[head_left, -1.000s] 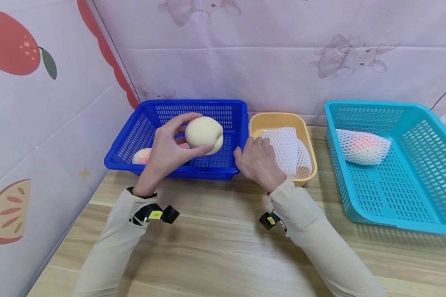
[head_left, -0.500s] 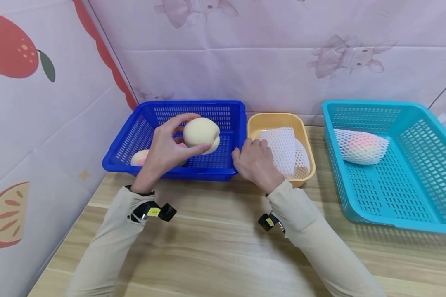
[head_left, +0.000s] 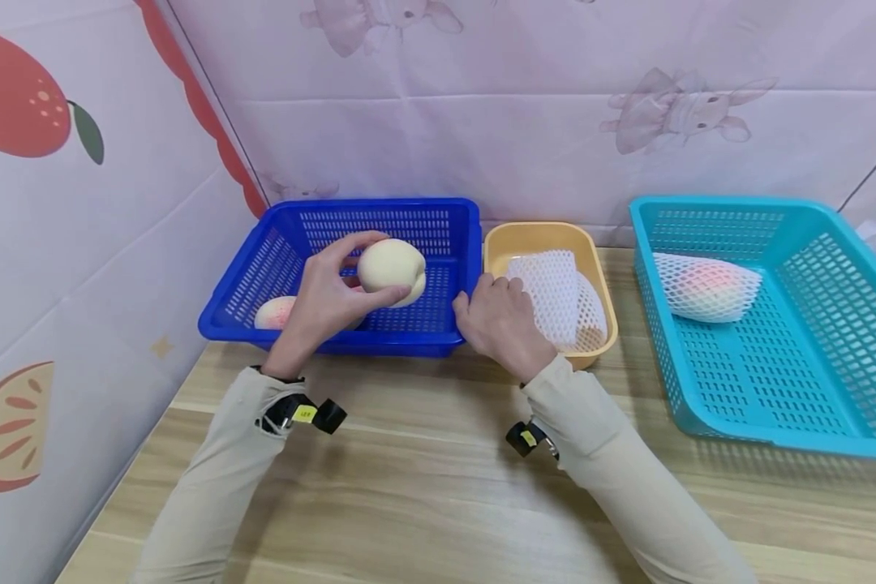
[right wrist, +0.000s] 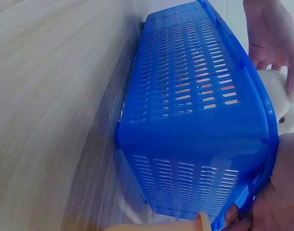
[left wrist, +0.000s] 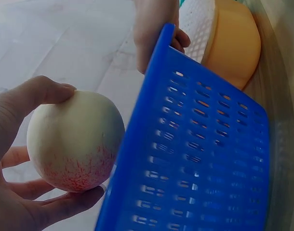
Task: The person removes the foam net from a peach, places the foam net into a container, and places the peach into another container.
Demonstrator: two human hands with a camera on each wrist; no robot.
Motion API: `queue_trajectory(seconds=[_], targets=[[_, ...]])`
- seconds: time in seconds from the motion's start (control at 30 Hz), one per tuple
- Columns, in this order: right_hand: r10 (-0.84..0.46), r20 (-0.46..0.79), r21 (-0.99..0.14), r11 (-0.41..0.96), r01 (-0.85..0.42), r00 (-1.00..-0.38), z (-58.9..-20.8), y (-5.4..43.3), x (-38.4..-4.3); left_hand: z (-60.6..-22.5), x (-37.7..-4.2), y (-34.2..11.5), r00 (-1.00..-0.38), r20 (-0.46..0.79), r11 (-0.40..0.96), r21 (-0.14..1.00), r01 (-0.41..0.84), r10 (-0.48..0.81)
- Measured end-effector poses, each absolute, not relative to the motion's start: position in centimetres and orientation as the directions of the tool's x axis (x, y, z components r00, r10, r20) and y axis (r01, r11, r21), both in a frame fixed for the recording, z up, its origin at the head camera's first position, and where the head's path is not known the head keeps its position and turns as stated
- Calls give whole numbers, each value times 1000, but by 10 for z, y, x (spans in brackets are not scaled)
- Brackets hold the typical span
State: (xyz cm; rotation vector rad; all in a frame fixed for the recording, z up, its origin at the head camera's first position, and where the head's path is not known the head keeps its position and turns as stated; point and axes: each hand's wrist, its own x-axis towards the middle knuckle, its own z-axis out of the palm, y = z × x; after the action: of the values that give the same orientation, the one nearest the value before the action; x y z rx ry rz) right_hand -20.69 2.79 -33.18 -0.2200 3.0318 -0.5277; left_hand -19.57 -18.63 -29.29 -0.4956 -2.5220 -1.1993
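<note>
My left hand [head_left: 330, 296] holds a pale cream peach [head_left: 392, 272] above the blue basket [head_left: 438, 345], thumb on the near side and fingers round the far side. The left wrist view shows a pink blush on the lower part of this peach [left wrist: 74, 139]. My right hand [head_left: 502, 324] grips the basket's front right corner; in the right wrist view its fingers [right wrist: 238, 224] curl round the rim. Inside the basket lies another pink-and-cream peach [head_left: 273, 312], and my left hand partly hides more fruit beside it.
To the right of the blue basket stands a small yellow bin [head_left: 591, 243] with white foam net sleeves [head_left: 547, 292]. Farther right, a turquoise basket [head_left: 701, 430] contains a peach in a foam net [head_left: 708, 289]. A printed wall sheet [head_left: 482, 146] rises behind the wooden table [head_left: 409, 487].
The peach and my left hand have sunk slightly toward the blue basket. My right hand keeps its place on the rim. The head view has shifted a little.
</note>
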Motion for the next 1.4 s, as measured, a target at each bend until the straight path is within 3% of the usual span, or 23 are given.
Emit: queue_trajectory(seconds=[0.6, 1.0, 1.4], targets=[[-146, -24, -365, 922, -128, -989, -332, 28, -206, -310, -206, -193, -911, 375, 609, 686, 398, 173], [-141, -28, -362, 924, -121, -990, -332, 27, -206, -319, -209, -193, -901, 390, 652, 636, 413, 191], [-145, -42, -361, 925, -120, -989, -332, 27, -207, -325, -215, -192, -910, 309, 752, 520, 405, 277]])
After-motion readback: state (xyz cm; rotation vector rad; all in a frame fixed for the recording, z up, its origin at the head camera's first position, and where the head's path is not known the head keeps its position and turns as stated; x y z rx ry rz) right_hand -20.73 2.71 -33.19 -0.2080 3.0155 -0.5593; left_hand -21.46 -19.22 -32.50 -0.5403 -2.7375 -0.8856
